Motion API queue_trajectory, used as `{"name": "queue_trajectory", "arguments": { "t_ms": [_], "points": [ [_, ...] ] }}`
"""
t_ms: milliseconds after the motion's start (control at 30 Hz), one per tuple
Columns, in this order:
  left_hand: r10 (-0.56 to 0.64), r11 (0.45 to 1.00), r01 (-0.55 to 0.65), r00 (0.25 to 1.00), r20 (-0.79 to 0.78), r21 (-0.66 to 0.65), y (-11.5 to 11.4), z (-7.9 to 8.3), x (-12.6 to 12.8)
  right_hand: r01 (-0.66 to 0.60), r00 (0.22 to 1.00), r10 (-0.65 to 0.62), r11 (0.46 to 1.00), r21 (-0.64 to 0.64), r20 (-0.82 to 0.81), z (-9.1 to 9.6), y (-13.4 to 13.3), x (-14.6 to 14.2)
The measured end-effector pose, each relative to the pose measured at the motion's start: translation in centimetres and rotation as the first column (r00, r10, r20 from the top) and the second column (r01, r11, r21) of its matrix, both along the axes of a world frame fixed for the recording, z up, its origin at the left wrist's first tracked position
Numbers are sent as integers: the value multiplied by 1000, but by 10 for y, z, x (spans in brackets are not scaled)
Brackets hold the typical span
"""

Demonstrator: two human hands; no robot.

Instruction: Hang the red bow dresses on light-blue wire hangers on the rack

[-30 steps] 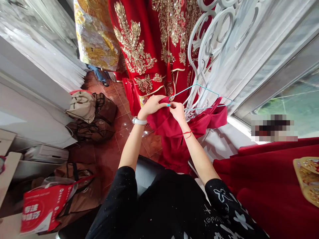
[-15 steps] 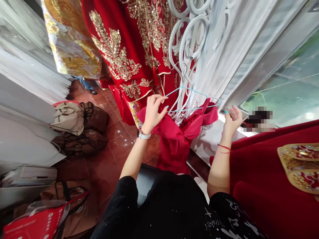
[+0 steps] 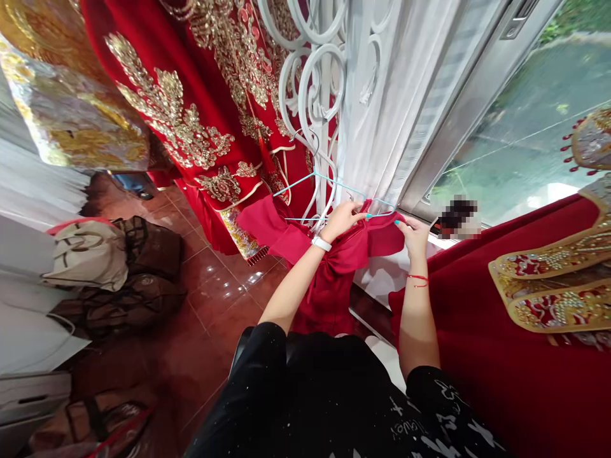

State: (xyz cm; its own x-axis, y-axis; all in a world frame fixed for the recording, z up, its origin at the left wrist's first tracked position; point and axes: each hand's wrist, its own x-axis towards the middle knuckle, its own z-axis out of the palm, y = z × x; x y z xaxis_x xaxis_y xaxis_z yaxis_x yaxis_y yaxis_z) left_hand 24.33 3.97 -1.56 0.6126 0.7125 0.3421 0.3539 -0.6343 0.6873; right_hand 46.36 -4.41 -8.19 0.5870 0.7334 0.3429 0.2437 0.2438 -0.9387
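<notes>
A red dress (image 3: 329, 299) with wide ruffled shoulders hangs from a thin light-blue wire hanger (image 3: 293, 186), whose hook is up at a white scrollwork frame. My left hand (image 3: 342, 219), with a white watch at the wrist, reaches across the dress top and pinches the gathered strap near the hanger's right side. My right hand (image 3: 414, 234), a red string bracelet below it, has its thumb and fingers closed on the edge of the right shoulder ruffle. The dress's left shoulder lies over the hanger's left end, untouched.
The white scrollwork frame (image 3: 310, 83) stands ahead, beside red gowns with gold sequins (image 3: 176, 121). Bags (image 3: 90, 254) sit on the red tiled floor (image 3: 210, 318) at left. A glass door (image 3: 515, 127) is at right, with red cloth (image 3: 477, 305) and gold-embroidered pieces (image 3: 548, 305) nearby.
My left hand has left the hanger's left side and moved right to the strap. My right hand, apart from the dress before, now grips its shoulder ruffle. The view has shifted right.
</notes>
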Motion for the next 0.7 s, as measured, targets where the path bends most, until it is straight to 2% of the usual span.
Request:
{"name": "queue_trajectory", "arguments": {
  "t_ms": [67, 133, 267, 433, 600, 700],
  "points": [
    [-16, 1000, 16, 1000, 9, -15, -1, -1, -2, 89, 996, -89, 994, 69, -6, 6, -4, -1],
    [-27, 999, 27, 999, 22, -25, -2, 0, -3, 120, 992, -125, 984, 134, 30, 19, -2, -5],
    [-39, 998, 40, 999, 34, -46, -5, 4, -4, 39, 988, -66, 981, 187, 138, 54, 7, -16],
    [-2, 1000, 3, 1000, 29, -26, -7, 7, 0, -90, 965, 46, 983, 163, 257, 86, 20, -40],
    [32, 999, -33, 999, 40, 20, -4, 7, 5, -64, 960, 3, 976, 207, 281, 92, 26, -73],
    [15, 1000, -16, 999, 37, 24, -8, 8, 2, -126, 943, 63, 976, 175, 325, 89, 20, -74]
  ]
}}
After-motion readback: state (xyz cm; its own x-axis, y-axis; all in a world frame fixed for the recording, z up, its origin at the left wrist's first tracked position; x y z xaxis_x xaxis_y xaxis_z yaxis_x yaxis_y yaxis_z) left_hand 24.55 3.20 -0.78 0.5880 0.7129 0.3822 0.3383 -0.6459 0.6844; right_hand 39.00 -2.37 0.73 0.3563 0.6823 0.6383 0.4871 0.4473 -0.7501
